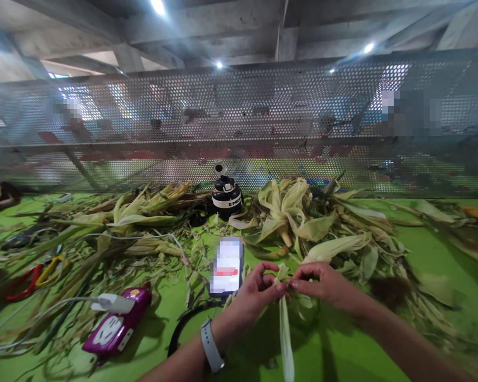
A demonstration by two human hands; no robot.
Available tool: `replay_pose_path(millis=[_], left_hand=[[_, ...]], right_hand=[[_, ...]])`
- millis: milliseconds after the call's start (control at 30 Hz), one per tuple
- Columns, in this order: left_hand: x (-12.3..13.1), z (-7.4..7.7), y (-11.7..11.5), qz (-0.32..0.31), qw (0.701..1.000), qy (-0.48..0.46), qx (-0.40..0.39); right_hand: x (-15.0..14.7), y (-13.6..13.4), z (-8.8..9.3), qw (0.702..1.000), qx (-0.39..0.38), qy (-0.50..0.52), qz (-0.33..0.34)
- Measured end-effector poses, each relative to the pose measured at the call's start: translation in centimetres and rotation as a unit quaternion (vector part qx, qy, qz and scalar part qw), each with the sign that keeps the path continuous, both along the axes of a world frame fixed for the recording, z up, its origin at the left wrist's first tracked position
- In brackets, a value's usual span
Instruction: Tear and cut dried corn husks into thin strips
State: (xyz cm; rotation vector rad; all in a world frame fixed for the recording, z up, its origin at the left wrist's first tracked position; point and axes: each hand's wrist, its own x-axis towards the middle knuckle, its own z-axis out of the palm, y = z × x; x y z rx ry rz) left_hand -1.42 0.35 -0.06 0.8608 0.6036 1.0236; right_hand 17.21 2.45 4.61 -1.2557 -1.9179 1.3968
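Note:
My left hand [261,286] pinches a strip of pale corn husk [287,339] that is bunched at its top and hangs down toward the front of the table. Close against it, my right hand [318,284] has thumb and forefinger closed on the same bunched husk. The fingertips of both hands nearly meet there. A watch strap [212,347] circles my left wrist. Just left of my left hand lies a lit smartphone [227,265]. Beyond my right hand sits a heap of corn husks [281,207].
Another husk pile [139,212] covers the left side of the green table [143,353]. A black bottle [226,199] stands at the back. A purple power strip [119,323] with a plugged-in charger and scissors [34,281] lie left. A perforated metal screen [239,127] runs behind.

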Motion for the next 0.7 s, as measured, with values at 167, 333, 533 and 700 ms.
replay_pose_path(millis=[167, 333, 533, 700], left_hand=[[-0.1, 0.2, -0.2, -0.018, 1.0, 0.003, 0.011], [-0.2, 0.9, -0.5, -0.063, 0.997, 0.041, 0.01], [-0.3, 0.6, -0.1, -0.048, 0.996, 0.072, 0.014], [-0.3, 0.2, 0.2, -0.031, 0.997, 0.074, 0.011]], right_hand=[[-0.2, 0.0, -0.3, 0.995, -0.06, 0.074, -0.038], [-0.4, -0.2, -0.9, 0.991, -0.085, 0.093, -0.04], [0.4, -0.1, 0.5, 0.992, -0.099, 0.075, 0.003], [0.8, 0.1, 0.8, 0.996, -0.077, 0.05, 0.003]])
